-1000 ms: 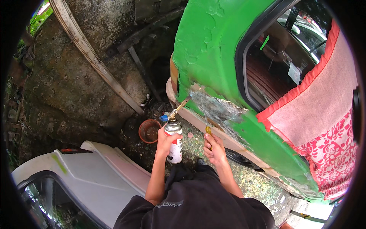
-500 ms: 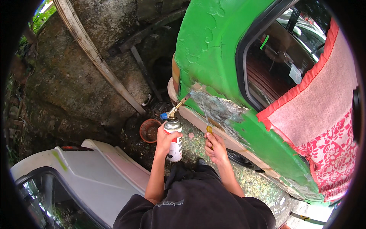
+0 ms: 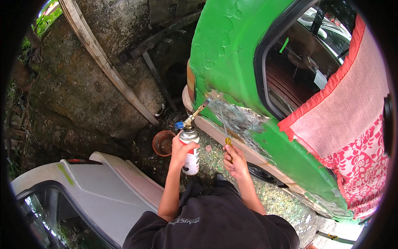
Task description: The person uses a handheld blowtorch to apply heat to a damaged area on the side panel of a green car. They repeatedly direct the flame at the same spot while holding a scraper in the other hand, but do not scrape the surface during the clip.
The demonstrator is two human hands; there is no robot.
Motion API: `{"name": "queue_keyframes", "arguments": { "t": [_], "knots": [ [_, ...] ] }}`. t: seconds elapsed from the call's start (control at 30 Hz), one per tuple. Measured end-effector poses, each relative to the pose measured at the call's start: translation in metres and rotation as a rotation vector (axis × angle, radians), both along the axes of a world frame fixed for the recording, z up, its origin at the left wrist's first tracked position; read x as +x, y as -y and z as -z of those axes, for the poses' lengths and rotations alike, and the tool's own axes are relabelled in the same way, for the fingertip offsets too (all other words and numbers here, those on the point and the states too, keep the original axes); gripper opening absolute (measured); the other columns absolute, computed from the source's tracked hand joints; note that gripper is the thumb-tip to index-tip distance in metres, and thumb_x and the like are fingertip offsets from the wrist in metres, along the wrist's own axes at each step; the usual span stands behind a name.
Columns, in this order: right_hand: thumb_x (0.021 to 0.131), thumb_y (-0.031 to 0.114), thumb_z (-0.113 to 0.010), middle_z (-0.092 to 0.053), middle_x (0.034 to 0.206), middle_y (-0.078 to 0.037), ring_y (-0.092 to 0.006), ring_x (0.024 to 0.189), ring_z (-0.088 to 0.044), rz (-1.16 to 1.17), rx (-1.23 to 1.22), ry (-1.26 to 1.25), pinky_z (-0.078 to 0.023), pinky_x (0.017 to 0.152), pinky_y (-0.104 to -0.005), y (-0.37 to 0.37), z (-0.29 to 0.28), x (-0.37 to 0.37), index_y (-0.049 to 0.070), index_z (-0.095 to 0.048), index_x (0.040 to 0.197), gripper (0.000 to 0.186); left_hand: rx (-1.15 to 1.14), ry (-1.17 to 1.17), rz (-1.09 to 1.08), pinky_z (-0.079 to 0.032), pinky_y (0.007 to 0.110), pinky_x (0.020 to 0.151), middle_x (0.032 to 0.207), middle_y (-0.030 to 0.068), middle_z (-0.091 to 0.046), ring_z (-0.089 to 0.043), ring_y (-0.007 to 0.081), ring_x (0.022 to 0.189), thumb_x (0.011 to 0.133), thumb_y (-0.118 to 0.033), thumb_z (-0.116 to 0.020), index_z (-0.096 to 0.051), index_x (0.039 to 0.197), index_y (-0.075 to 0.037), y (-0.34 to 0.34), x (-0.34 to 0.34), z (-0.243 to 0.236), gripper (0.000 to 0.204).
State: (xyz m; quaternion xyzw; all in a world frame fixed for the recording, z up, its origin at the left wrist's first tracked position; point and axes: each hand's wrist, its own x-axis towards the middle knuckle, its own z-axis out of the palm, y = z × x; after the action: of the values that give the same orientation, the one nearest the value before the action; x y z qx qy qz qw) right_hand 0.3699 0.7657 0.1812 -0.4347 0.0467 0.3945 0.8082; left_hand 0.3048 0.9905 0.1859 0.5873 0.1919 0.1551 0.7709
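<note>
My left hand (image 3: 181, 151) is wrapped round the can of a gas torch (image 3: 191, 159), white and red with a brass nozzle and a blue knob. The nozzle tip points at the side of a green car (image 3: 232, 54), close to a bare, scorched patch (image 3: 240, 118) where paint is gone. In my right hand (image 3: 236, 161) is a screwdriver (image 3: 227, 135) with a yellow handle. Its long thin shaft reaches up to that patch; whether the tip touches the metal I cannot tell.
A pink towel (image 3: 327, 137) with a red border hangs over the car's right part, beside its window. At lower left stands a white car (image 3: 95, 191). An orange-brown pot (image 3: 163, 143) sits on the ground near a stained wall (image 3: 70, 87) with a leaning long strip (image 3: 103, 62).
Almost nothing differs. The view has shifted slightly; both hands keep their hold on the torch and the screwdriver, and a faint orange glow shows by the nozzle tip.
</note>
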Motion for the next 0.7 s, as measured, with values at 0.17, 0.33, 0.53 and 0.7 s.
{"name": "queue_keyframes", "arguments": {
  "t": [0.17, 0.33, 0.53, 0.7],
  "knots": [
    [0.108, 0.024, -0.053, -0.043, 0.067, 0.005, -0.0018, 0.042, -0.031, -0.008, 0.013, 0.0, -0.021, 0.035, -0.0203, 0.0014, 0.0014, 0.0011, 0.007, -0.057, 0.107, 0.017, -0.004, -0.003, 0.0, -0.052, 0.03, 0.074, 0.089, 0.0049, -0.071, -0.066, 0.0133, 0.078, 0.066, 0.0, -0.077, -0.066, 0.1, -0.001, 0.0028, 0.0009, -0.003, 0.036],
    [0.108, 0.024, -0.053, -0.043, 0.066, 0.005, -0.0018, 0.041, -0.031, -0.007, -0.009, 0.006, -0.021, 0.035, -0.0206, 0.0002, -0.0021, 0.0009, 0.007, -0.058, 0.106, 0.018, -0.004, -0.01, -0.007, -0.052, 0.03, 0.074, 0.089, 0.0047, -0.071, -0.066, 0.0136, 0.078, 0.066, 0.0, -0.077, -0.066, 0.099, -0.002, -0.0011, 0.0002, -0.0026, 0.036],
    [0.108, 0.024, -0.054, -0.043, 0.066, 0.005, -0.0018, 0.041, -0.031, -0.012, -0.002, -0.016, -0.02, 0.035, -0.0208, -0.0041, -0.0057, 0.004, 0.006, -0.058, 0.104, 0.019, 0.008, -0.023, -0.041, -0.052, 0.03, 0.075, 0.089, 0.0046, -0.071, -0.066, 0.0136, 0.078, 0.065, 0.0, -0.076, -0.066, 0.098, -0.002, -0.0052, -0.0023, 0.002, 0.034],
    [0.108, 0.024, -0.053, -0.043, 0.066, 0.005, -0.002, 0.04, -0.031, -0.027, 0.039, 0.008, -0.021, 0.035, -0.0208, -0.0058, -0.0066, 0.0087, 0.005, -0.058, 0.106, 0.02, -0.003, -0.032, -0.042, -0.051, 0.03, 0.075, 0.089, 0.0047, -0.071, -0.065, 0.0135, 0.079, 0.065, 0.0, -0.076, -0.066, 0.099, -0.002, -0.0058, -0.0031, 0.0031, 0.035]
  ]
}}
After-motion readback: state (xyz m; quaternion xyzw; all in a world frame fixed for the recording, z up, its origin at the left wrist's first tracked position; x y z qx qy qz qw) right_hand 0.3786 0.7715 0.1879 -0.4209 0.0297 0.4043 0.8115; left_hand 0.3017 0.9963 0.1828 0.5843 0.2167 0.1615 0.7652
